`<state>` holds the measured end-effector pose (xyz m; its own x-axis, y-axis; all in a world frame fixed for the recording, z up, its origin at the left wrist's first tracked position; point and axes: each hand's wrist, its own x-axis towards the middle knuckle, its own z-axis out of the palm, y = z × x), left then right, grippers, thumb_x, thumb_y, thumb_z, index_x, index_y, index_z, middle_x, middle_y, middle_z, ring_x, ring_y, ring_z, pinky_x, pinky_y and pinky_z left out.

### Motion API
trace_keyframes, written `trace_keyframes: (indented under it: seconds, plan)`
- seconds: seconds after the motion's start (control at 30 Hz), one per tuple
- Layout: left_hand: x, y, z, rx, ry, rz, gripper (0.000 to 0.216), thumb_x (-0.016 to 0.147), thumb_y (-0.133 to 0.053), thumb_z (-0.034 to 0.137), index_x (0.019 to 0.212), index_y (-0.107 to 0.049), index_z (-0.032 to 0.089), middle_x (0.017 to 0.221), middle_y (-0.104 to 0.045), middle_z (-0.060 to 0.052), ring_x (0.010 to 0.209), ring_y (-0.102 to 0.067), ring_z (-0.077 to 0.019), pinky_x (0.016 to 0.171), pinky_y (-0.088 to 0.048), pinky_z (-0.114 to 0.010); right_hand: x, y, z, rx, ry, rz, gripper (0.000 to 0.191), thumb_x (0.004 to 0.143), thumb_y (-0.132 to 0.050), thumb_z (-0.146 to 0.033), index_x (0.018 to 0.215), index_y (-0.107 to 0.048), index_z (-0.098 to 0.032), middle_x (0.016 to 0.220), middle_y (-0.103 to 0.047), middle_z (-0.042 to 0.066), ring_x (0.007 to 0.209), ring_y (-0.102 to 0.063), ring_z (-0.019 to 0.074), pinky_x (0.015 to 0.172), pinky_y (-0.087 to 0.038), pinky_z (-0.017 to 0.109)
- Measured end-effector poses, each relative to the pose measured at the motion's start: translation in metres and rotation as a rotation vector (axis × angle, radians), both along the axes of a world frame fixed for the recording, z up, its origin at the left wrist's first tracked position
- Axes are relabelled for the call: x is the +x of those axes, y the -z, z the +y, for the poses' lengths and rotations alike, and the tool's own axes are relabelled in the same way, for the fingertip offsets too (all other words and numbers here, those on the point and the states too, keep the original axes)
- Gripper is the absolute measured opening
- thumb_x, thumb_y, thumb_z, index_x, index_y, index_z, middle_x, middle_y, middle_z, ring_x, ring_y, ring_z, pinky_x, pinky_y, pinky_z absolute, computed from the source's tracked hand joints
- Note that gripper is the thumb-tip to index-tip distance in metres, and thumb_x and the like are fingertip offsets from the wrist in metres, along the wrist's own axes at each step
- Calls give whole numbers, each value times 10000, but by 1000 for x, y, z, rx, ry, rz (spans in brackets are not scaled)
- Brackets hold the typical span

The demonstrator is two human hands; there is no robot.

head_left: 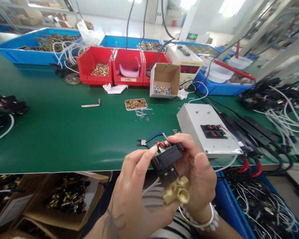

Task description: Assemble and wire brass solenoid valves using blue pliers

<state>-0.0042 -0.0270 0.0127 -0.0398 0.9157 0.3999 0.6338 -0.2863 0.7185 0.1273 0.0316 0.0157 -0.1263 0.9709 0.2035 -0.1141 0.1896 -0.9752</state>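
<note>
Both my hands hold one solenoid valve (168, 162) near the front edge of the green table: a black coil block on top, a brass valve body (177, 191) below. My right hand (198, 176) wraps round the valve from the right, fingers curled over the black block. My left hand (136, 189) grips it from the left, its fingertips pinched at the red and white wires (159, 144) on the block's top. A white cable runs down from the valve towards my lap. Blue-handled cutters (149, 139) lie on the table just behind my hands.
A white test box (196, 124) with red and black terminals sits right of my hands. Further back are red bins (109, 64), an open cardboard box (165, 79), a small tray of brass parts (136, 104), blue trays and a power supply (186, 61). Cartons of valves (64, 196) stand below left.
</note>
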Motion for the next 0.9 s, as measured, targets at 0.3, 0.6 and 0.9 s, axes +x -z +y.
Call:
trace_keyframes:
  seconds: [0.3, 0.6, 0.9]
  plan:
    - [10, 0, 0, 83, -78, -61, 773, 667, -764, 325, 1353, -408, 317, 1054, -566, -69, 896, -620, -265, 716, -601, -405, -9, -8, 7, 9, -20, 200, 378, 978, -423, -448, 927, -741, -250, 951, -538, 54, 881, -519, 218, 779, -461, 336]
    - [14, -2, 1, 159, -133, -50, 763, 715, -751, 383, 1375, -371, 331, 1076, -561, -89, 950, -607, -290, 784, -589, -430, -17, -20, 6, -18, -1, 147, 489, 983, -348, -524, 849, -736, -258, 884, -539, 86, 846, -540, 261, 773, -482, 422]
    - [14, 4, -3, 243, -99, -103, 725, 779, -720, 366, 1412, -372, 305, 1208, -515, -85, 1099, -562, -259, 964, -533, -379, -13, -33, -4, 131, 27, 72, 532, 976, -320, -632, 892, -752, -333, 925, -549, 95, 934, -539, 283, 855, -498, 477]
